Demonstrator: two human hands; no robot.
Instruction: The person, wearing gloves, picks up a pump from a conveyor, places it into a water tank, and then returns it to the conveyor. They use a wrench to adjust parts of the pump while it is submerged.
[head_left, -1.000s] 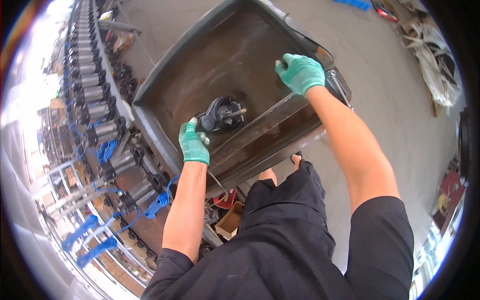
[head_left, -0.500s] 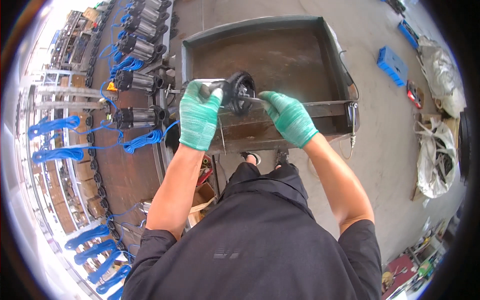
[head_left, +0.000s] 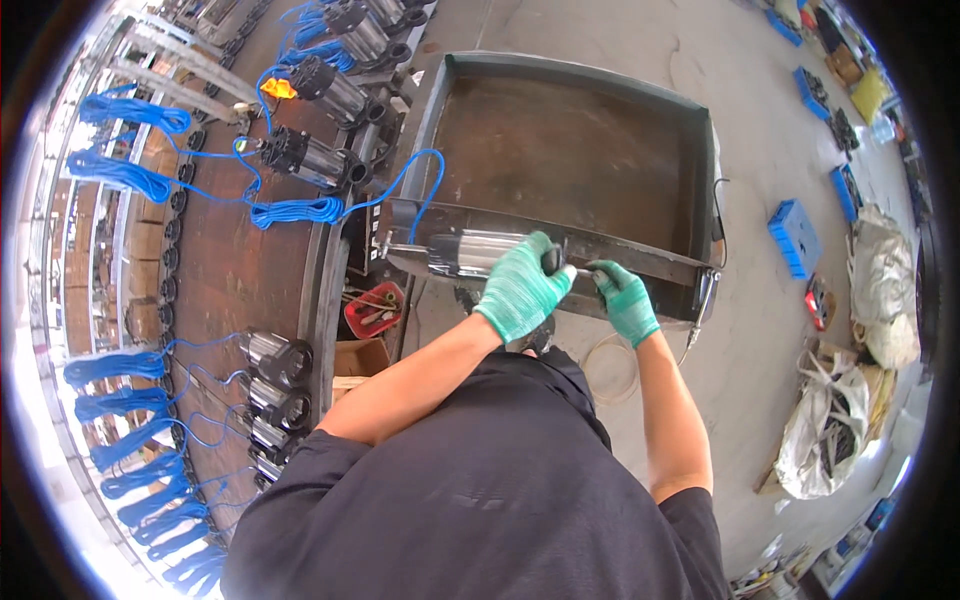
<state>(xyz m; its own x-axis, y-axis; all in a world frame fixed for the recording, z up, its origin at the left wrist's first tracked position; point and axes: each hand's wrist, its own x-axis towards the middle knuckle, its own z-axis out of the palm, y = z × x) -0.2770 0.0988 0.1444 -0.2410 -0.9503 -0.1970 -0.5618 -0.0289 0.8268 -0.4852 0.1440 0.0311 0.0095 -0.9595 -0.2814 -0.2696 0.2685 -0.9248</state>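
metal cylinder (head_left: 475, 252) partly hidden by left hand (head_left: 524, 288), piece (head_left: 584, 272) at right hand (head_left: 627, 305) too small to tell

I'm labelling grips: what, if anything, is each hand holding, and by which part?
The left hand grips the silver cylinder near its end toward the right hand, which seems to pinch a thin rod; where along it, I cannot tell.
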